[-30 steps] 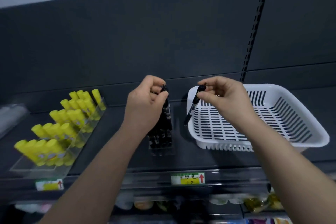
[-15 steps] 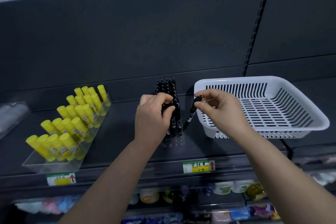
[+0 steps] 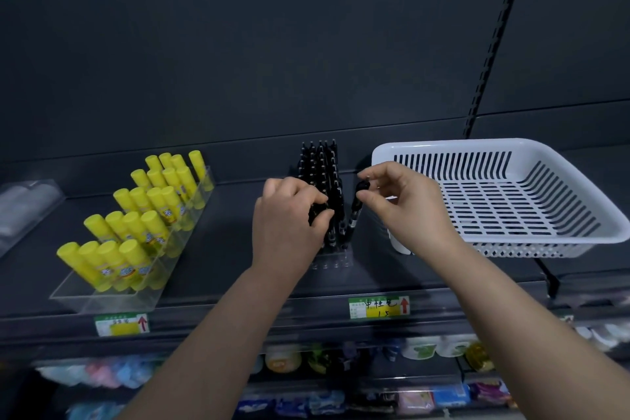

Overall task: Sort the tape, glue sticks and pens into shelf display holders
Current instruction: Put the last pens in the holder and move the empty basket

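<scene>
Slotting pen (image 3: 354, 219): our right hand (image 3: 405, 204) pinches its top, tip down beside the left fingers; we reckon for a free slot.
Left hand (image 3: 286, 218): fingers curled round standing pens (image 3: 320, 164), steadying the row.
Basket (image 3: 443, 147): behind right fingers.

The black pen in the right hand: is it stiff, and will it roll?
The black pen in the right hand looks thin and straight, so it is probably stiff and light. Its barrel seems round, so it would likely roll if laid flat.
</scene>
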Available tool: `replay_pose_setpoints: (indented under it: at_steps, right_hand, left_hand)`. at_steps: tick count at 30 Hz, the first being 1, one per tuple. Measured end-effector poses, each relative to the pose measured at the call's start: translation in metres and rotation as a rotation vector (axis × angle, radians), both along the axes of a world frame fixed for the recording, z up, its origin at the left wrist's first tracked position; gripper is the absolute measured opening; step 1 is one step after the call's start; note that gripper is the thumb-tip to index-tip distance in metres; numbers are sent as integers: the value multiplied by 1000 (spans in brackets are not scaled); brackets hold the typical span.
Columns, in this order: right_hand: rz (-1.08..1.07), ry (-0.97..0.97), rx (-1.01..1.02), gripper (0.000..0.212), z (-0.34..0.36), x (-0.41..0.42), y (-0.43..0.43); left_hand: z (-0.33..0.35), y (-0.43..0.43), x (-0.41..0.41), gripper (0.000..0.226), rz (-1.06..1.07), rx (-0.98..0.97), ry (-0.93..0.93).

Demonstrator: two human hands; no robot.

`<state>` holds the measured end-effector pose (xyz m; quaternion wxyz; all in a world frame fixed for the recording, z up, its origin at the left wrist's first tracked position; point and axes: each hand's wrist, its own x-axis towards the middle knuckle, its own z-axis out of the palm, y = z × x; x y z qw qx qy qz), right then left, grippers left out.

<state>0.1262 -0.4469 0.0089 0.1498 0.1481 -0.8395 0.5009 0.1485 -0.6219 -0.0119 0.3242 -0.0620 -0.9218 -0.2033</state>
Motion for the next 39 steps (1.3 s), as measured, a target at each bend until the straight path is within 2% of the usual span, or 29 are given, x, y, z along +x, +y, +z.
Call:
replay_pose_setpoints:
  at_steps: [6,11,17,23,27,31,36,39]
  right_hand:
    - [27,7,126,20,-7,-3,-9]
    - [41,-3,264,25,-14,-3,-16]
    - [8,-24,320,25,-19,-8,-19]
    - [-13,-56,391,38,-22,-4,-13]
    - [-119,-16,572,30,-21,3,0]
    - [-148,-51,639,29,-25,11,5]
    - [-210,-39,749,34,-33,18,8]
    - [-215,-35,776,35,-37,19,11]
  left_hand:
    - [3,-2,0,19,-55,-4,-15]
    - [10,-10,0,27,-47,177,0]
    - [6,-25,-4,21,-30,140,-102]
    - [10,-20,1,28,-86,183,-99]
    - [17,-16,-1,29,-95,155,-128]
    - [19,-14,-1,37,-36,173,-226]
    - [15,-9,14,39,-80,83,-131]
    - [16,-2,15,36,-114,73,-161]
